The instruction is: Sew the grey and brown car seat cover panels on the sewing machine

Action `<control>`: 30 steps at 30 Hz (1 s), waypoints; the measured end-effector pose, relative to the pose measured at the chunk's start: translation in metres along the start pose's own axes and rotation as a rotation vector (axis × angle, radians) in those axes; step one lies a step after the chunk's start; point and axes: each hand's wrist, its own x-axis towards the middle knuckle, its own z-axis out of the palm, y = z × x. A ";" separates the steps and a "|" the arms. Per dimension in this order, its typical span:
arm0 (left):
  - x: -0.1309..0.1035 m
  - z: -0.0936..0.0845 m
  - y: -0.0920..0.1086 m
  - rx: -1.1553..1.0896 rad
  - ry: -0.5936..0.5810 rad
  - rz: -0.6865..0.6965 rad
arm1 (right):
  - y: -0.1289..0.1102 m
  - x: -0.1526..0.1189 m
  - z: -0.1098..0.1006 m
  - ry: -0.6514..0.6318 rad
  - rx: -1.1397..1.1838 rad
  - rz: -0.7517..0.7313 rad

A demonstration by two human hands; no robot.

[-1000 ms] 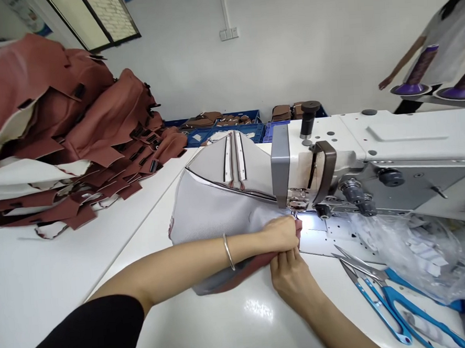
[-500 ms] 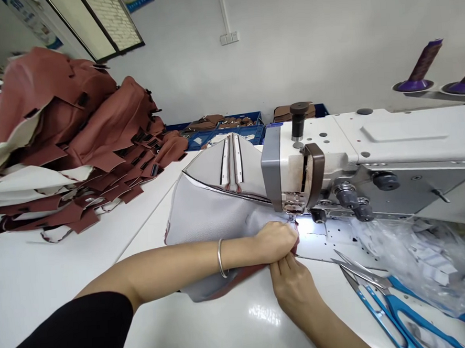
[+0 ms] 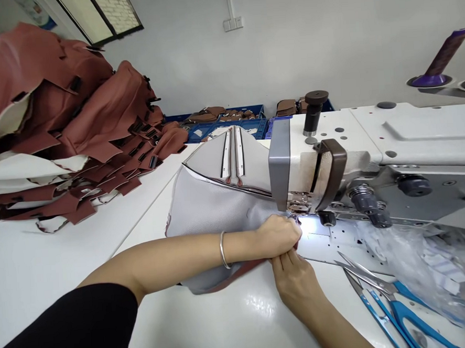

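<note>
A grey fabric cover point(image 3: 206, 207) with reddish-brown leather edging lies on the table, its right edge under the head of a white sewing machine point(image 3: 310, 164). Close to the lit needle area, my left hand point(image 3: 279, 235) is closed on the cover's edge, a silver bangle on its wrist. Just below and touching it, my right hand point(image 3: 296, 277) pinches the same edge with fingers together. The fingertips of both hands are partly hidden. Two white zip-like strips point(image 3: 232, 155) run along the cover's far part.
Reddish-brown leather pieces point(image 3: 66, 100) are heaped at the left. Blue-handled scissors point(image 3: 398, 300) lie to the right, near clear plastic bags point(image 3: 435, 266). Blue crates point(image 3: 259, 125) with brown pieces stand behind the table. A thread cone point(image 3: 442, 61) stands above the machine.
The camera view has shifted slightly, so the machine appears a little further right. Both hands keep their hold on the edge beside the needle; the cover has hardly moved.
</note>
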 end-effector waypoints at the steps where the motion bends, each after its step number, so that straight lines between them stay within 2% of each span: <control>1: 0.000 -0.002 0.000 -0.018 0.000 -0.003 | 0.001 0.000 0.002 -0.002 -0.006 -0.003; 6: 0.000 -0.013 0.003 -0.020 0.008 -0.019 | 0.001 0.000 0.007 -0.002 -0.066 -0.017; 12: -0.010 -0.008 -0.001 -0.128 0.030 0.024 | -0.009 0.001 0.003 0.015 -0.129 -0.035; 18: -0.016 -0.002 0.000 0.110 0.102 0.161 | -0.008 0.005 -0.005 0.001 -0.106 -0.064; 25: -0.008 0.011 0.000 0.186 0.208 0.157 | -0.002 0.004 -0.006 -0.024 -0.031 -0.064; 30: -0.007 0.015 -0.006 0.208 0.212 0.189 | 0.002 0.005 -0.004 -0.021 -0.026 -0.061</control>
